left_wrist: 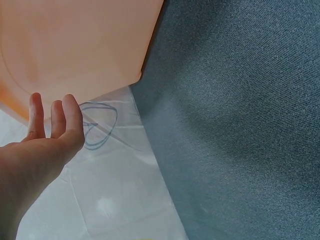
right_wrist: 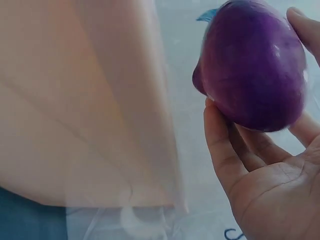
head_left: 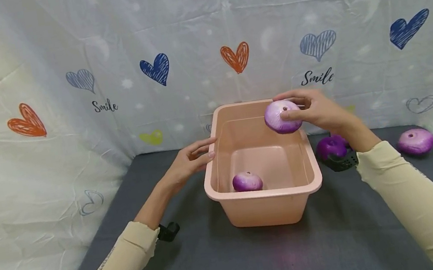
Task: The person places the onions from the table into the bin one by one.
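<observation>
Over the back right part of a peach plastic tub [head_left: 269, 208], my right hand [head_left: 322, 112] holds a purple onion [head_left: 275, 121] between thumb and fingers. The right wrist view shows the onion's dark glossy underside [right_wrist: 255, 70], with the fingers around its edge. Inside the tub, near its front wall, sits another purple onion [head_left: 247, 181]. My left hand [head_left: 187, 162] is at the tub's left rim, its fingers loosely extended and the fingertips right at the edge. From the left wrist, that hand [left_wrist: 47, 140] holds nothing.
Right of the tub, a dark purple onion [head_left: 329, 148] is partly hidden behind my right wrist and its black strap [head_left: 341, 163]. Farther right lies a lighter purple onion [head_left: 416, 141]. A dark cloth [head_left: 261, 263] covers the table, and a white curtain printed with hearts [head_left: 183, 23] hangs behind.
</observation>
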A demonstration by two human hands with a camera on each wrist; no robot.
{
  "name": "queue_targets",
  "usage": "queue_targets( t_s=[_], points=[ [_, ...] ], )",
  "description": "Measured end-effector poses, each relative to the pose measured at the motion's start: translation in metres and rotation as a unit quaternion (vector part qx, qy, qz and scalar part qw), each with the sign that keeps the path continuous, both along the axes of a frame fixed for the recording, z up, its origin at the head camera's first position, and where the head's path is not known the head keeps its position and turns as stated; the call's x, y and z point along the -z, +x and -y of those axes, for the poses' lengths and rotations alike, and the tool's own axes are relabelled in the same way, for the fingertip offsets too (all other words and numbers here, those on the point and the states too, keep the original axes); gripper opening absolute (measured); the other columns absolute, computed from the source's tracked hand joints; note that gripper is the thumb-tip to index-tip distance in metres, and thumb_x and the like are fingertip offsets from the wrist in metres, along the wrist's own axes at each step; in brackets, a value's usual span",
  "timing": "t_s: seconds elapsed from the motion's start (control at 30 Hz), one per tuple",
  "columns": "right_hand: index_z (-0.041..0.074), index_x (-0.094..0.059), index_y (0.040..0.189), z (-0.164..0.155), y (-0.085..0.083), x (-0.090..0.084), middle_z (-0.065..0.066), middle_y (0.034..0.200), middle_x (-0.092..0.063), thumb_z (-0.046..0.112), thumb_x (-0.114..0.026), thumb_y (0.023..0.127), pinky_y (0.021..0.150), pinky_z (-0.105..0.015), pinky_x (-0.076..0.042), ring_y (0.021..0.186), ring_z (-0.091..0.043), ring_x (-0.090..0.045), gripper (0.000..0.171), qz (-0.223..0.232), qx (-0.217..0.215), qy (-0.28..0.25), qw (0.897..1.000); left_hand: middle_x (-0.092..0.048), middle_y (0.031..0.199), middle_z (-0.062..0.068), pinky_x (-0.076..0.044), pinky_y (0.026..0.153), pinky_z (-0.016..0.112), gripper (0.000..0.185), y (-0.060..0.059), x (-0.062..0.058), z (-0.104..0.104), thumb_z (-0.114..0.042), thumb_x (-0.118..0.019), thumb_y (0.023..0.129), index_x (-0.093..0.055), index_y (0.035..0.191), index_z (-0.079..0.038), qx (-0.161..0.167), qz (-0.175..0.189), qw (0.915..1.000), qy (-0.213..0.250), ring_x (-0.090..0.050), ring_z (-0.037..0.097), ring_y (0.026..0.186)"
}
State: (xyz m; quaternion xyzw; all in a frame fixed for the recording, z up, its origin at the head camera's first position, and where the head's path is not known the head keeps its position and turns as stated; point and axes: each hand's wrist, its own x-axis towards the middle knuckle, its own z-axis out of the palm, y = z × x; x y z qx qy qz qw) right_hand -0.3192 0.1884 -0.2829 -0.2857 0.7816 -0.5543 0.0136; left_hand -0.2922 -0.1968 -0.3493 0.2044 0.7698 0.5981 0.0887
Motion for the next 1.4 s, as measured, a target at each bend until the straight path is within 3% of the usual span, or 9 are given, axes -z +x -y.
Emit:
queue_targets(
  t_s=[0.2,0.53,0.67,0.87,1.07,1.23,1.4],
  points=[
    [0.005,-0.059,0.14,0.003,-0.001,0.003,-0.018,0.135,-0.059,0.011,-0.074,0.095,0.096,-0.035,-0.052,0.124,-0.032,-0.058,0.048,0.006,-0.028,-0.023,0.999,-0.05,0.147,0.01,-0.045,0.105,0.051,0.053,-0.001,0.001,-0.001,-0.025,-0.067,0.101,-0.052,0.151,-0.018,0.003,0.001,1.0,0.003,-0.051,0.027,0.131],
    [0.0,-0.066,0.129,-0.018,0.006,0.012,-0.017,0.122,-0.066,0.005,-0.073,0.095,0.09,-0.034,-0.056,0.11,-0.027,-0.066,0.035,-0.031,-0.003,-0.042,0.999,-0.051,0.147,0.009,-0.043,0.106,0.053,0.052,0.0,0.001,-0.001,-0.023,-0.067,0.101,-0.053,0.15,-0.017,0.002,0.004,0.9999,0.012,-0.051,0.026,0.132],
    [-0.004,-0.064,0.128,-0.036,0.012,0.018,-0.02,0.121,-0.066,0.003,-0.072,0.095,0.087,-0.035,-0.057,0.108,-0.025,-0.067,0.034,-0.026,0.014,-0.045,0.999,-0.051,0.147,0.01,-0.043,0.106,0.052,0.052,0.0,0.0,-0.001,-0.022,-0.067,0.101,-0.053,0.151,-0.017,0.003,0.005,0.9999,0.015,-0.051,0.026,0.132],
    [0.0,-0.064,0.128,-0.069,0.023,0.029,-0.01,0.119,-0.068,0.008,-0.07,0.097,0.084,-0.03,-0.057,0.106,-0.018,-0.068,0.032,-0.016,0.049,-0.014,0.999,-0.049,0.148,0.014,-0.044,0.105,0.052,0.053,0.0,0.001,-0.001,-0.023,-0.066,0.101,-0.051,0.151,-0.015,0.005,0.002,0.9999,0.015,-0.052,0.029,0.131],
    [-0.004,-0.061,0.13,-0.105,0.036,0.045,-0.004,0.118,-0.069,0.009,-0.069,0.099,0.082,-0.029,-0.058,0.102,-0.016,-0.069,0.035,-0.006,0.091,0.011,0.996,-0.05,0.147,0.014,-0.046,0.104,0.05,0.053,0.001,0.003,-0.001,-0.023,-0.065,0.102,-0.05,0.153,-0.017,0.011,0.001,0.9999,0.004,-0.05,0.028,0.133],
    [-0.004,-0.059,0.132,-0.133,0.046,0.056,-0.006,0.121,-0.068,0.007,-0.064,0.102,0.082,-0.029,-0.058,0.099,-0.016,-0.07,0.033,-0.006,0.104,0.015,0.994,-0.051,0.146,0.013,-0.047,0.103,0.05,0.052,0.001,0.003,-0.001,-0.025,-0.065,0.102,-0.051,0.152,-0.021,0.004,0.001,1.0,0.001,-0.051,0.028,0.132],
    [-0.004,-0.06,0.132,-0.155,0.055,0.061,0.001,0.118,-0.069,0.004,-0.062,0.102,0.081,-0.029,-0.058,0.098,-0.015,-0.07,0.031,-0.01,0.117,0.023,0.993,-0.05,0.147,0.014,-0.045,0.104,0.051,0.054,0.0,0.002,0.0,-0.026,-0.066,0.101,-0.051,0.152,-0.018,0.006,-0.001,1.0,0.003,-0.051,0.028,0.131]
  ],
)
